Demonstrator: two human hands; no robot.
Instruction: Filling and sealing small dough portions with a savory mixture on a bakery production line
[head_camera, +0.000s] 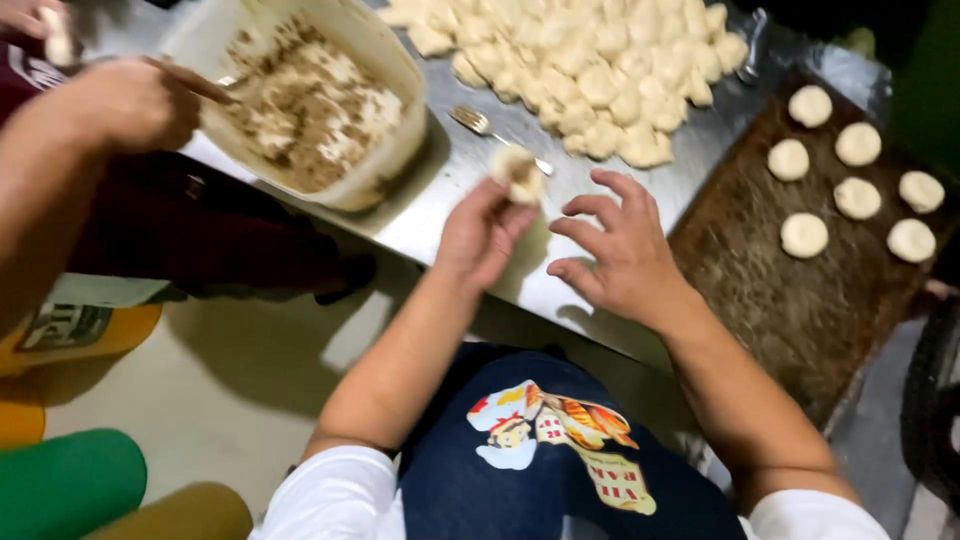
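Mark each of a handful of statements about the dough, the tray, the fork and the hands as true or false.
1. The left hand holds a dough piece with filling in it. True.
2. The right hand grips the fork. False: it is open and empty; the fork lies on the metal table.
3. The dark tray carries six round dough pieces. False: seven.
4. Another person's hand reaches into the tub of filling. True.

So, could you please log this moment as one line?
left hand: holds filled dough piece | right hand: open beside it | fork: on steel table
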